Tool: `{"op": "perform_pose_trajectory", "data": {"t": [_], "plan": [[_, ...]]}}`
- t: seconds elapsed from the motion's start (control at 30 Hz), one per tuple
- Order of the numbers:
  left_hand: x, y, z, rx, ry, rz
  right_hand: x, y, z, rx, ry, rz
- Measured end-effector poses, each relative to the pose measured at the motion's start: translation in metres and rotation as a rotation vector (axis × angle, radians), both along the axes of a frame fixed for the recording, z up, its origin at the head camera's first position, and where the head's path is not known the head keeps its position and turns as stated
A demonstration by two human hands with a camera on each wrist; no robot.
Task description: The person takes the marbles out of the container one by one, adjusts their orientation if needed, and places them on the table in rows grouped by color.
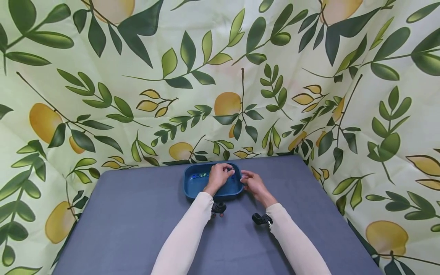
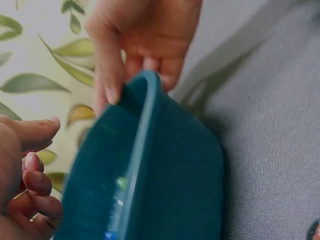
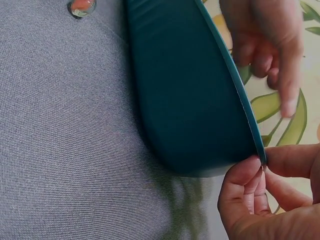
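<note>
Near edge of grey table [image 1: 137, 229]: a glass bead [image 3: 82, 7] lies by tray's near wall. Blue tray [image 1: 196, 189] sits at 12 o'clock, far-centre. R hand [image 1: 252, 183] pinches tray rim at 3 o'clock. L hand [image 1: 218, 175] over tray interior, fingers curled; can't tell if holding anything. Beads [image 1: 200, 175] at 10 o'clock inside.

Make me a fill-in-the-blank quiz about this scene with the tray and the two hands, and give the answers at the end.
1. The tray on the table is dark ____ in colour.
2. The right hand pinches the tray's ____ between thumb and finger.
3. The left hand is over the ____ of the tray, near the small beads.
4. The table is covered with a ____ cloth.

Answers: blue; rim; inside; grey
</note>
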State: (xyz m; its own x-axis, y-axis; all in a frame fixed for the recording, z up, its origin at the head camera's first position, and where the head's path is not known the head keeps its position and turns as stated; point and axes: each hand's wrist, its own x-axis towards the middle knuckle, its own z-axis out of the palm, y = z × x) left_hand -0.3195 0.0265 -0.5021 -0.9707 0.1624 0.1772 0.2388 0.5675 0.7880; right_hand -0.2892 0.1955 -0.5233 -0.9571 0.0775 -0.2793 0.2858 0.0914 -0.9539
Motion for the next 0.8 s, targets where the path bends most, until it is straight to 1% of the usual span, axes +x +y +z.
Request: {"op": "perform_pose_trajectory", "data": {"t": [0.13, 0.27, 0.37, 0.53, 0.7, 0.8], "plan": [[0.016, -0.005, 0.008, 0.052, 0.07, -0.01, -0.001, 0.0, 0.0, -0.002, -0.013, 0.012], [0.034, -0.006, 0.015, 0.06, 0.126, -0.037, -0.002, 0.001, -0.001, -0.009, -0.011, 0.011], [0.046, -0.005, 0.017, 0.054, 0.159, -0.054, -0.003, 0.002, -0.001, -0.013, -0.007, 0.012], [0.068, -0.008, 0.012, 0.049, 0.196, -0.063, -0.002, 0.002, -0.002, -0.016, -0.009, 0.025], [0.093, -0.013, 0.002, 0.026, 0.2, -0.076, -0.002, 0.002, -0.001, -0.018, -0.005, 0.025], [0.102, -0.013, -0.005, -0.003, 0.203, -0.062, -0.003, 0.002, 0.001, -0.014, 0.005, 0.022]]}}
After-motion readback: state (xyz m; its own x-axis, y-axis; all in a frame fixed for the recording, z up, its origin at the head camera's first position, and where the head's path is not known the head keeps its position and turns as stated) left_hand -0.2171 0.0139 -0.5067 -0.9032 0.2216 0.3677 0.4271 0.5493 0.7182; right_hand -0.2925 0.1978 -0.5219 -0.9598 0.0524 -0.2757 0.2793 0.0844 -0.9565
